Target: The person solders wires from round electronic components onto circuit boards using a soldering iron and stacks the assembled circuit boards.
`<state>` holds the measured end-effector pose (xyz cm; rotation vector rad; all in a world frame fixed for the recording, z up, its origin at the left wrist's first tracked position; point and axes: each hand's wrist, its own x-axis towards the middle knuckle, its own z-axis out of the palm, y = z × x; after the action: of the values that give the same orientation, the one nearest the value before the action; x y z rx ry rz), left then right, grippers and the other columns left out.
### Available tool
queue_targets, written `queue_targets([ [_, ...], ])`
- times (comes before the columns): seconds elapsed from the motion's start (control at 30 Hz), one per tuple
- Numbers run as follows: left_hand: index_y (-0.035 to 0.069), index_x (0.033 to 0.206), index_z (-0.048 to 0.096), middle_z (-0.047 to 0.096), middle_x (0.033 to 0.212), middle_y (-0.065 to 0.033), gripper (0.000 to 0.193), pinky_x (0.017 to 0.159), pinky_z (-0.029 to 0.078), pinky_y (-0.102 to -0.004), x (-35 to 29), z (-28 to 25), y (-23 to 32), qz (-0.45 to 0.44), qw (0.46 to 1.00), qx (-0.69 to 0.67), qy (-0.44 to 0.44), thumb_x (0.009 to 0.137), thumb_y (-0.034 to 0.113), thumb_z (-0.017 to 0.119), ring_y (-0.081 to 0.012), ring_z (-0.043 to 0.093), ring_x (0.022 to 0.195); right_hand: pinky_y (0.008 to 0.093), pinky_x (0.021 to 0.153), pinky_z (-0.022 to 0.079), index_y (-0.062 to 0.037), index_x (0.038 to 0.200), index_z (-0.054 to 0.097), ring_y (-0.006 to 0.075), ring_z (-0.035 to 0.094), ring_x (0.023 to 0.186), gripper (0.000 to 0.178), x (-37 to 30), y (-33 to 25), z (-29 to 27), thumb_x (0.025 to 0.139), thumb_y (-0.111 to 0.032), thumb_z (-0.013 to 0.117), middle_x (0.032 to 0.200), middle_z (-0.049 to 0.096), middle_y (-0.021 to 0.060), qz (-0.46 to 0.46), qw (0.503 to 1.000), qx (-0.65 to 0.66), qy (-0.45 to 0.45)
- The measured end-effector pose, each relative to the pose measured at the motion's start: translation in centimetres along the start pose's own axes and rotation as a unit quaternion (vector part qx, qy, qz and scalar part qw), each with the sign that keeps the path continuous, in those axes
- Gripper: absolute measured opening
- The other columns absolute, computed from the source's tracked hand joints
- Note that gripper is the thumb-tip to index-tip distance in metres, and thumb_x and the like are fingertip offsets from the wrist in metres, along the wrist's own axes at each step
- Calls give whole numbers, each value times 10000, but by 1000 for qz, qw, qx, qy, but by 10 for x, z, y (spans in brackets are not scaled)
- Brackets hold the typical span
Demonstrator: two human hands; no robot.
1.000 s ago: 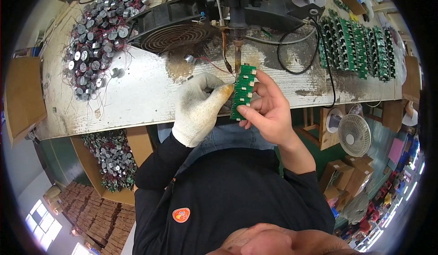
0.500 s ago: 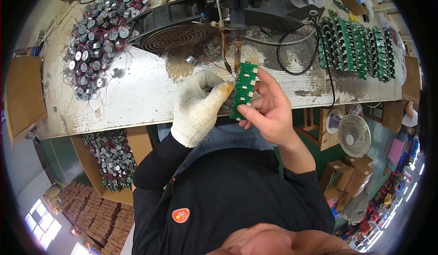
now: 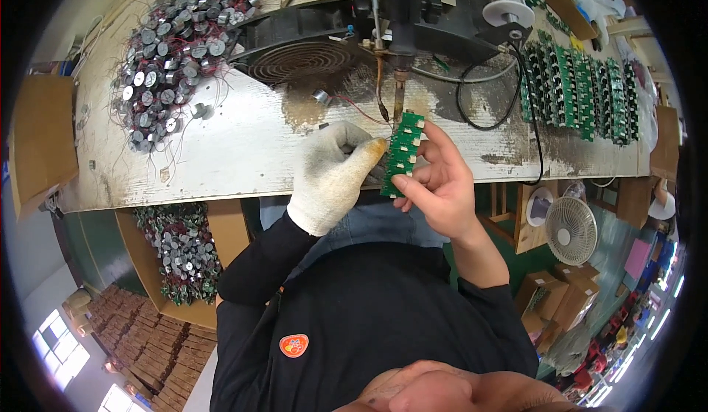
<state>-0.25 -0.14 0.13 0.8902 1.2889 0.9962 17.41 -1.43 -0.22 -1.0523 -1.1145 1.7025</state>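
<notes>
My right hand (image 3: 448, 191), bare, grips a narrow green circuit board (image 3: 403, 150) with several white connectors along it, thumb near its lower end and fingers behind. My left hand (image 3: 328, 176), in a white glove stained at the thumb, is closed in a pinch at the board's upper left edge. From there red wires (image 3: 357, 107) run to a small round silver component (image 3: 321, 97) lying on the bench. The tip of an upright soldering iron (image 3: 399, 91) meets the board's upper end, a thin feed tube (image 3: 382, 102) beside it. The wire ends between my fingertips are hidden.
A heap of silver components with red wires (image 3: 173, 62) covers the bench's left. Behind the hands is a black fan (image 3: 302, 62); a solder spool (image 3: 509, 10) stands to its right. Rows of green boards (image 3: 579, 91) lie at right. Below the bench edge is a full carton (image 3: 177, 257).
The whole view has shifted slightly, so the bench things sit farther right. Both hands keep their holds, with the board still at the iron's tip.
</notes>
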Motion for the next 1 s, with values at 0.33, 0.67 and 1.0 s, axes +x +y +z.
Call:
queue_targets([
  [0.33, -33, 815, 624, 609, 696, -37, 165, 557, 426, -239, 4, 2, 9, 30, 999, 17, -13, 851, 126, 646, -62, 523, 638, 221, 512, 519, -1, 1429, 238, 126, 629, 648, 714, 2, -3, -1, 828, 79, 616, 1062, 540, 142, -20, 1000, 7, 17],
  [0.67, -43, 797, 629, 615, 660, -53, 184, 540, 439, -242, 3, 3, 2, -2, 1000, 20, 1, 847, 134, 645, -76, 548, 608, 221, 524, 525, -10, 1425, 250, 127, 632, 652, 707, -1, 5, -2, 827, 82, 615, 1058, 548, 145, -4, 1000, 9, 17],
  [1.0, -51, 934, 609, 630, 794, -78, 179, 622, 491, -247, -1, -17, 6, -40, 999, 16, 4, 874, 117, 621, -114, 602, 685, 227, 510, 519, -18, 1427, 253, 137, 634, 642, 712, 2, 4, -1, 825, 75, 623, 1072, 541, 142, -6, 1000, 15, 26],
])
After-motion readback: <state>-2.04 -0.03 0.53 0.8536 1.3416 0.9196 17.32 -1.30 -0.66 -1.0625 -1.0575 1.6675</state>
